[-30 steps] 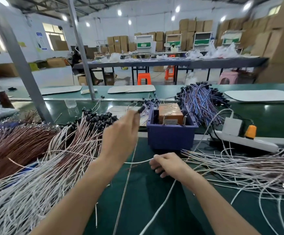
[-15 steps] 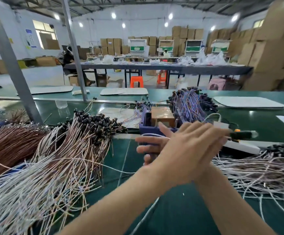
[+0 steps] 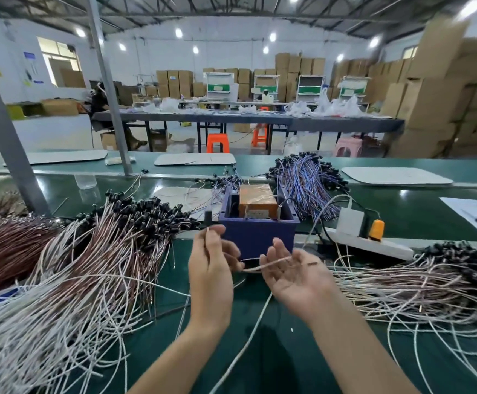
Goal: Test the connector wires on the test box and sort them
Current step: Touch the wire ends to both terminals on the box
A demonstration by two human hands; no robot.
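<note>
Wire (image 3: 262, 266) pinched by left hand (image 3: 211, 277) crosses right hand (image 3: 294, 280)

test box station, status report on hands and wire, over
Left hand pinches wire. Right hand palm up, wire lying across its fingers. Wire not on the test box yet. Nothing between hands and box.

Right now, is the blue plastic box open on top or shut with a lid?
Open. The blue plastic box has no lid, and the orange-brown block inside it shows from above.
</note>
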